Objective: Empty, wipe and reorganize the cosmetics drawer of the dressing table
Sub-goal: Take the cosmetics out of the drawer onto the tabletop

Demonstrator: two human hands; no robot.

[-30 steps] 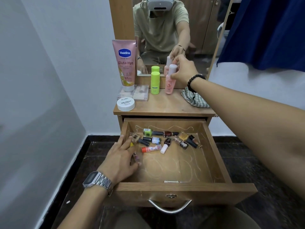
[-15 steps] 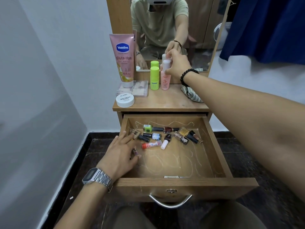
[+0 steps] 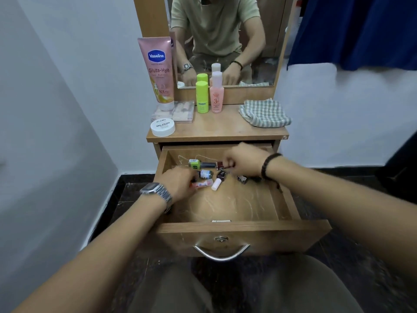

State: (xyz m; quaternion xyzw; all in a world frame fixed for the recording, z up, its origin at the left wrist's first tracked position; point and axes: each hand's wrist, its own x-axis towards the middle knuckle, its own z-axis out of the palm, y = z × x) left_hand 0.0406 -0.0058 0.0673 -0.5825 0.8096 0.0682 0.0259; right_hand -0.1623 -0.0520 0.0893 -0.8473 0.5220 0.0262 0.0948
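Observation:
The wooden drawer [image 3: 243, 231] of the dressing table stands pulled out, with several small cosmetics lying at its back. Among them are a green nail polish [image 3: 194, 164], a blue-labelled bottle [image 3: 205, 173], a pink-orange tube [image 3: 203, 184] and a white stick [image 3: 216, 184]. My left hand [image 3: 178, 184] is inside the drawer at the left, fingers curled down over the items; what it holds is hidden. My right hand [image 3: 246, 161] reaches in from the right and pinches a dark red nail polish bottle [image 3: 220, 164].
On the tabletop stand a pink Vaseline tube [image 3: 158, 71], a green bottle [image 3: 202, 98] and a pink bottle [image 3: 216, 96]. A white jar [image 3: 163, 127], a clear box [image 3: 180, 111] and a checked cloth [image 3: 264, 114] lie there too. A mirror sits behind, a wall at the left.
My right hand let go of the pink bottle on the tabletop and came down into the drawer onto the dark red bottle. My left hand moved further in among the small items.

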